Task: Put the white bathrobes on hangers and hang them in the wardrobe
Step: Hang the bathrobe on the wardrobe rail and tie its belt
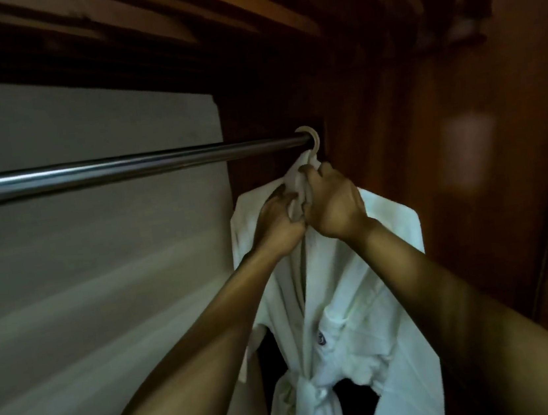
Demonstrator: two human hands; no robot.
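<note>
A white bathrobe hangs on a pale hanger whose hook sits over the right end of the metal wardrobe rail. Its belt is tied at the waist and a small crest shows on the chest. My left hand grips the robe's collar just under the hook. My right hand grips the collar and hanger neck beside it. The two hands touch each other. The hanger's shoulders are hidden under the robe.
The wardrobe's dark wooden side wall stands close behind and to the right of the robe. A wooden shelf runs overhead. A pale back panel fills the left, and the rail is bare there.
</note>
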